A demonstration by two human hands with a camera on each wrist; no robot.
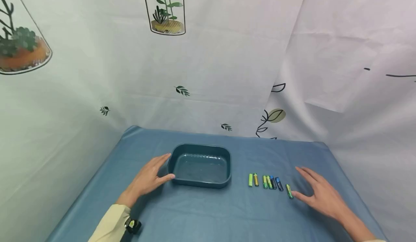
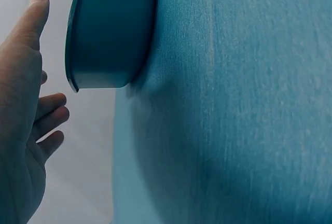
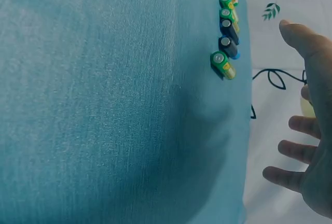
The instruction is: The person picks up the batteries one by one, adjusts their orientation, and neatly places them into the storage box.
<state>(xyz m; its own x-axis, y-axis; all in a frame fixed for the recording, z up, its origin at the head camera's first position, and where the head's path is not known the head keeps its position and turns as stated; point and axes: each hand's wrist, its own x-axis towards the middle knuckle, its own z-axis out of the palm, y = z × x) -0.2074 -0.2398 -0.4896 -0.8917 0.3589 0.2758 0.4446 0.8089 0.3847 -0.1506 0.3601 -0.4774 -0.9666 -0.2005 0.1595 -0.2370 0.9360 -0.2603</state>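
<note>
While the right hand (image 1: 321, 195) hangs over the cloth (image 1: 201, 216) with fingers and thumb spread, holding nothing, the end battery (image 1: 289, 191) lies just left of its thumb tip; the right wrist view shows a gap between them. That battery's long axis runs near to far, its far end leaning left, and the right hand is much the nearer one. Farther left, six other batteries (image 1: 269, 182) lie side by side in a loose row, their axes also roughly near to far. Left of them all stands the tray (image 1: 199, 182), where only the glossy floor shows inside. The left hand (image 1: 147, 178), likewise spread and gripping nothing, is just beside the tray's left side, its thumb apart from the wall in the left wrist view. Beyond the cloth's far edge hangs a pale backdrop (image 1: 227, 65).
</note>
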